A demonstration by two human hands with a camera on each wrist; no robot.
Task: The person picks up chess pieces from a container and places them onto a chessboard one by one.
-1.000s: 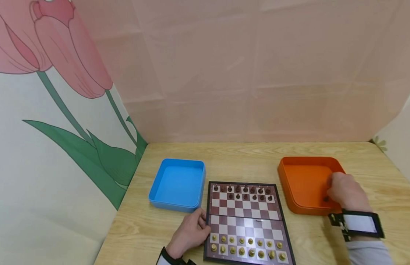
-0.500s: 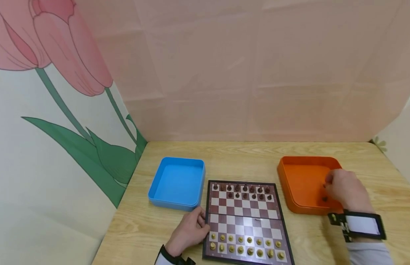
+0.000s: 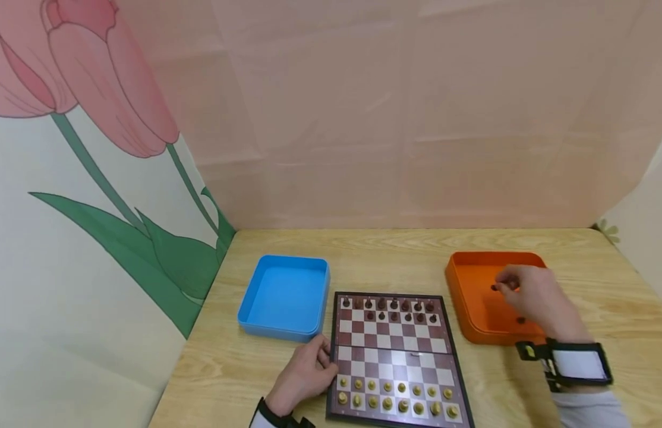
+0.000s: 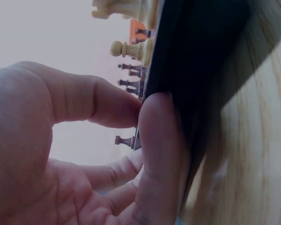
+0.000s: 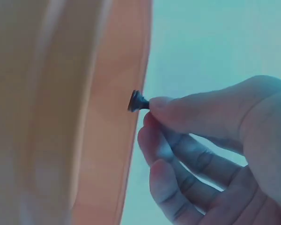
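A small folding chessboard [image 3: 393,356] lies on the wooden table, dark pieces [image 3: 387,310] on its far rows and cream pieces [image 3: 396,403] on its near rows. My left hand [image 3: 304,375] grips the board's left edge [image 4: 178,93], thumb and fingers pressed against it. My right hand [image 3: 529,294] hovers over the orange tray [image 3: 472,309] and pinches a dark chess piece [image 5: 137,101] between thumb and forefinger [image 5: 196,110]. One more dark piece [image 3: 520,320] lies in the tray by the wrist.
A blue tray [image 3: 285,297] stands left of the board near the table's left edge. Pink and tulip-printed cloth walls close in the table at the back and left. Bare wood [image 3: 395,258] stretches behind the board.
My right hand has moved left and further into the orange tray, with a dark piece now pinched at its fingertips. The left hand stays on the board's edge.
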